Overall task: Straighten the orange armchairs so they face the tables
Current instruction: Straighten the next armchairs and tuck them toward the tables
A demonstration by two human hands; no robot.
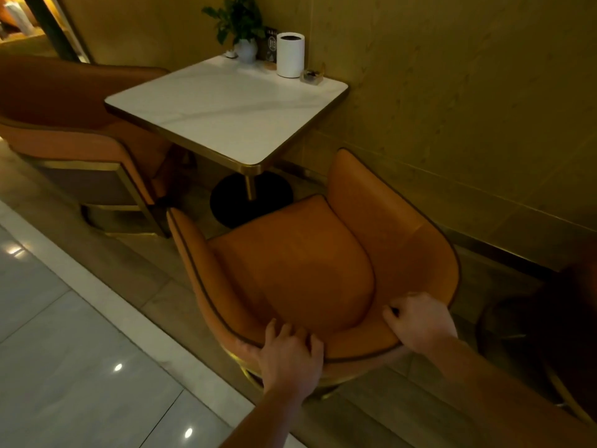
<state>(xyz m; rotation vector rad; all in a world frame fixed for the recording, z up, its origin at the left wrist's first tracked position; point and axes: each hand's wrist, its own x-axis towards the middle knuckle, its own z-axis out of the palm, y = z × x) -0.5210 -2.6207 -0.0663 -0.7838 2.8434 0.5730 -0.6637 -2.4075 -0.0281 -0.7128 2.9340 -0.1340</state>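
Note:
An orange armchair (pixel 300 260) with dark piping stands right below me, its open seat turned toward the white marble table (pixel 226 108) with a gold rim. My left hand (pixel 289 357) grips the top edge of its curved backrest at the left. My right hand (pixel 418 321) grips the same backrest edge at the right, fingers curled over the rim. A second orange armchair (pixel 74 124) stands at the far left side of the table, its back and gold frame toward me.
On the table's far edge by the wall stand a potted plant (pixel 240 27), a white cylinder (pixel 290 54), a small sign and a little clear tray. The table's black round base (pixel 232 202) sits between the chairs. A dark chair (pixel 549 334) is at right. Glossy tiled floor lies to the left.

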